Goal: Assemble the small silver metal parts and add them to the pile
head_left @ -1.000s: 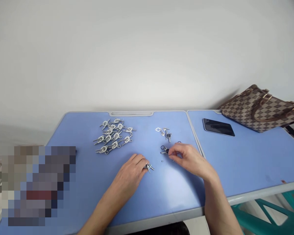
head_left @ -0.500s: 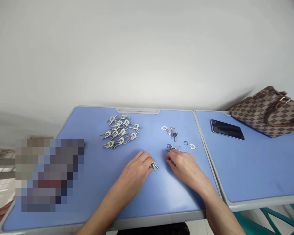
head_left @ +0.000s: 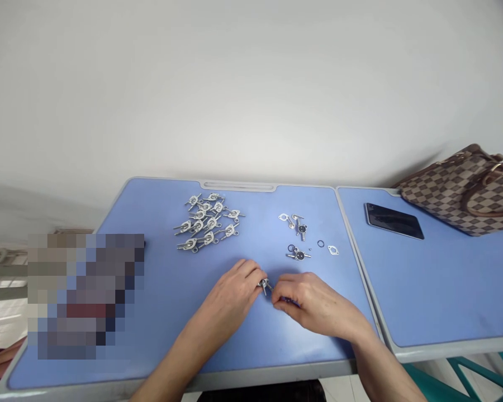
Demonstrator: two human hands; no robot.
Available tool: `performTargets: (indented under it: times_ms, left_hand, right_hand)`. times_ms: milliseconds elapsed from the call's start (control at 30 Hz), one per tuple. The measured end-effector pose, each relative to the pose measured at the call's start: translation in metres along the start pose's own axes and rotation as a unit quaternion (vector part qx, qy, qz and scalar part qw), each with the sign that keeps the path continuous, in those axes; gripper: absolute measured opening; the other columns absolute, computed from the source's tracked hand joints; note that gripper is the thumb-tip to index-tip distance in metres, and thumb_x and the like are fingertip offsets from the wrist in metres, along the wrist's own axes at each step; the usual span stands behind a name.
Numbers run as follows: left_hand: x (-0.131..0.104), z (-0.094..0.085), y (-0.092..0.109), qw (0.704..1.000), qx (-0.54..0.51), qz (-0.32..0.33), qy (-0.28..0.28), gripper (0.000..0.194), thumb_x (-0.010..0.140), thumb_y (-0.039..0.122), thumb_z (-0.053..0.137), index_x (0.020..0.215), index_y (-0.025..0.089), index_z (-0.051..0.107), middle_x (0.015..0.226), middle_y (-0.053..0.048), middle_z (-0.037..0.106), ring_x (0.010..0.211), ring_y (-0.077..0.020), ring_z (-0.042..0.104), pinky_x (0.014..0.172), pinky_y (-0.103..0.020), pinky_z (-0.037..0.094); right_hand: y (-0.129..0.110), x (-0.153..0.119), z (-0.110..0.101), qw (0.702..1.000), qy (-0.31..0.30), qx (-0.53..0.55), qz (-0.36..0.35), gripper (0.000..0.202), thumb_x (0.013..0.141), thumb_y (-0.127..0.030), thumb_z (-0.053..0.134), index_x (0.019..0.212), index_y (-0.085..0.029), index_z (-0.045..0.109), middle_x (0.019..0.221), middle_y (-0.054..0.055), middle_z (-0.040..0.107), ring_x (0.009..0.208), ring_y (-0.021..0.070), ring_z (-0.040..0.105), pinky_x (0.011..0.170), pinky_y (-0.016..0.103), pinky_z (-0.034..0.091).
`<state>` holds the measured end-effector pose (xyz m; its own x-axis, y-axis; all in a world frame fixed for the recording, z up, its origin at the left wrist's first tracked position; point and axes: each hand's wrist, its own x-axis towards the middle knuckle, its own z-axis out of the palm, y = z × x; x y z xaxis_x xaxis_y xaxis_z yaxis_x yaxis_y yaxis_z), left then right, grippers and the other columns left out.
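One small metal valve (head_left: 265, 285) sat pinched in my left hand (head_left: 237, 287), apparently for steadiness, while my right hand (head_left: 314, 301) was closed beside it, contents unclear.

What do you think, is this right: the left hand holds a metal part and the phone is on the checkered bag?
Not quite: the phone lies on the blue table, beside the checkered bag, as the head view shows. The left hand does hold a metal part.
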<state>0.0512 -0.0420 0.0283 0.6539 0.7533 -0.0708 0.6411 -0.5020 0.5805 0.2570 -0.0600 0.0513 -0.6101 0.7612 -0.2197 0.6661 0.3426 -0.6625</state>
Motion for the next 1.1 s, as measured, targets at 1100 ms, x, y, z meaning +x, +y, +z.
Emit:
performTargets:
  times_ms: [1100]
  left_hand:
    - [-0.002, -0.004, 0.008, 1.0, 0.011, 0.012, 0.006, 0.021, 0.094, 0.006, 0.044, 0.091, 0.017, 0.061, 0.089, -0.003, 0.059, 0.085, -0.0187, 0.054, 0.074, -0.032, 0.048]
  right_hand:
    - [0.01, 0.022, 0.019, 0.941, 0.112, 0.272, 0.166, 0.012, 0.084, -0.026, 0.059, 0.079, -0.017, 0.067, 0.076, 0.0, 0.064, 0.069, 0.0134, 0.052, 0.066, 0.027, 0.04]
